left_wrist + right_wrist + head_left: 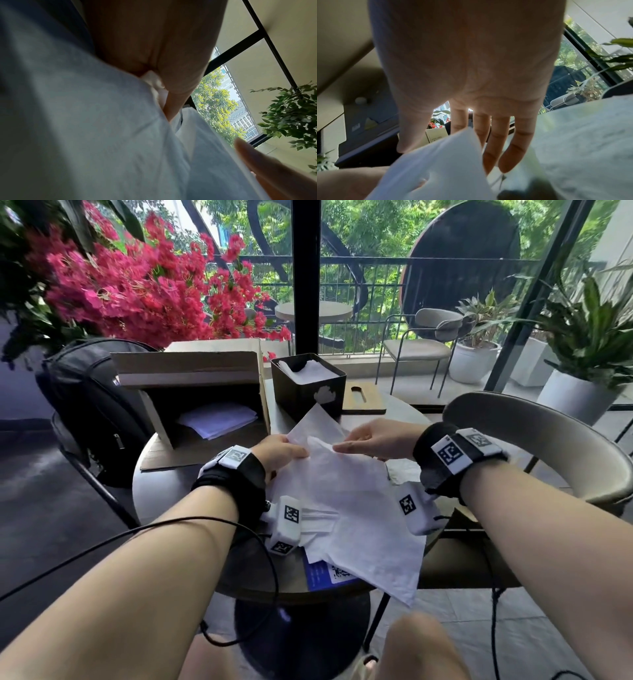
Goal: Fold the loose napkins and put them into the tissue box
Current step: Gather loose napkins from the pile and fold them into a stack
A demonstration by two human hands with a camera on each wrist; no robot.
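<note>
Both hands pinch 1 napkin [346, 494], left hand [279, 455] at 9 o'clock, right hand [373, 440] at 3, stretching it flat for folding

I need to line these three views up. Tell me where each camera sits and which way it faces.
Head: worn on the head, looking forward and down at the table, tissue box and napkin; both forearms and hands show.
Left wrist: under the left hand, looking up along it at the window.
Right wrist: under the right hand, looking along its fingers.
Shared: all three show the napkin.
</note>
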